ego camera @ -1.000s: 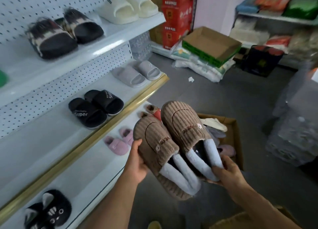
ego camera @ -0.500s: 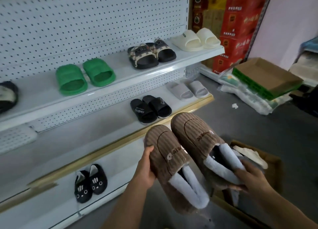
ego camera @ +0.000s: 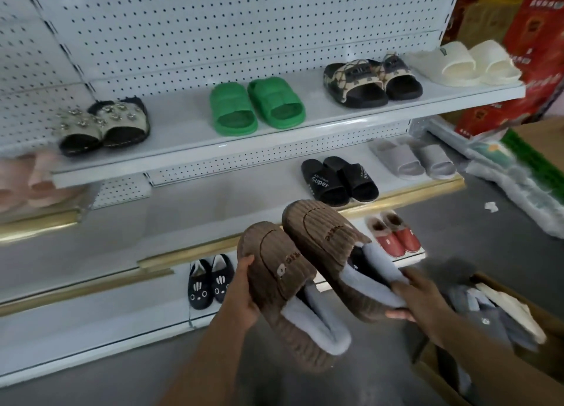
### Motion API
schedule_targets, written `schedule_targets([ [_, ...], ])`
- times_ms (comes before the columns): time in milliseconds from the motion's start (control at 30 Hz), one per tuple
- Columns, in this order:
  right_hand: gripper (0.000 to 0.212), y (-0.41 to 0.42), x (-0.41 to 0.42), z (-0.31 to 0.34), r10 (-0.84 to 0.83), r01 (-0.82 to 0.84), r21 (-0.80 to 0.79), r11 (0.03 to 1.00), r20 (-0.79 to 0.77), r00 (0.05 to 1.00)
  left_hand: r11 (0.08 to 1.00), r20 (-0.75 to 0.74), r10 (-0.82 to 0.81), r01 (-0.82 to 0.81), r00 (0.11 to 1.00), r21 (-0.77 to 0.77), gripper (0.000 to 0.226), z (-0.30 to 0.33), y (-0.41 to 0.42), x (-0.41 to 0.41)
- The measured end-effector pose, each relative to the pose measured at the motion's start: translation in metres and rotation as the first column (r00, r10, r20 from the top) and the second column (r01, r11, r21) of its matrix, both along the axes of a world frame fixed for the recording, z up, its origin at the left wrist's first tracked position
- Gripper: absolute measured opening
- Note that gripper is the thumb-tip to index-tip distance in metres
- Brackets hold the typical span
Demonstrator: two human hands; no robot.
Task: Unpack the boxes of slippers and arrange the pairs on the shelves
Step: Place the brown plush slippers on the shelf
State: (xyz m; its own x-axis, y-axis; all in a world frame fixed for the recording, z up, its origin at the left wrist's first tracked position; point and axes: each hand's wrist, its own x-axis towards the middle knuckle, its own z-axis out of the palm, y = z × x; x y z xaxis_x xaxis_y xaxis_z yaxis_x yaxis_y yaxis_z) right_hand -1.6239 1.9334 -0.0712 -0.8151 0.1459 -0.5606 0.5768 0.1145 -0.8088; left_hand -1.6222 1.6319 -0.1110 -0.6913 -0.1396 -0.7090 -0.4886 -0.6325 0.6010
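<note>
Left hand point(ego camera: 244, 295) fingers grip one brown slipper point(ego camera: 274, 271) from beneath, mostly hidden; right hand point(ego camera: 418, 298) fingers clamp the other slipper point(ego camera: 323, 237) at its heel, box point(ego camera: 518, 329) cut off beyond.

Even, soft, rather dim indoor light; shadows are faint, lying beneath the white metal top shelf point(ego camera: 274, 149). A mild sheen runs along the gold-coloured trim strip point(ego camera: 406, 196) of the middle shelf. Wide-angle distortion bows the white perforated back panel point(ego camera: 213, 23). Motion blur smears the left edge, where the pale pink fluffy slippers point(ego camera: 33, 182) lose all detail, and the right edge.
</note>
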Motion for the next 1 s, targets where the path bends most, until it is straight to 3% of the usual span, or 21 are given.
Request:
schedule_targets([
  [200, 0.019, -0.089, -0.043, -0.013, 0.055, -0.055, -0.024, 0.998, 0.003, 0.999, 0.998, 0.000, 0.052, -0.052, 0.999, 0.044, 0.050, -0.017, -0.083, -0.026],
  [433, 0.021, -0.210, -0.112, -0.057, 0.076, -0.077, 0.049, 0.996, 0.027, 0.997, 0.997, 0.065, 0.078, -0.078, 0.995, -0.004, 0.063, -0.048, -0.188, -0.069],
  [800, 0.021, -0.314, -0.245, -0.083, 0.332, -0.278, 0.387, 0.879, -0.080, 0.940, 0.989, 0.029, 0.122, -0.124, 0.992, 0.086, 0.053, -0.091, -0.260, -0.094],
  [900, 0.030, -0.322, -0.264, -0.090, 0.276, -0.252, 0.209, 0.945, -0.099, 0.956, 0.987, 0.031, 0.126, -0.128, 0.992, 0.097, 0.065, -0.096, -0.262, -0.098],
  [1000, 0.023, -0.325, -0.258, -0.090, 0.219, -0.210, 0.079, 0.974, -0.128, 0.967, 0.982, 0.005, 0.135, -0.135, 0.991, 0.130, 0.073, -0.100, -0.257, -0.100],
])
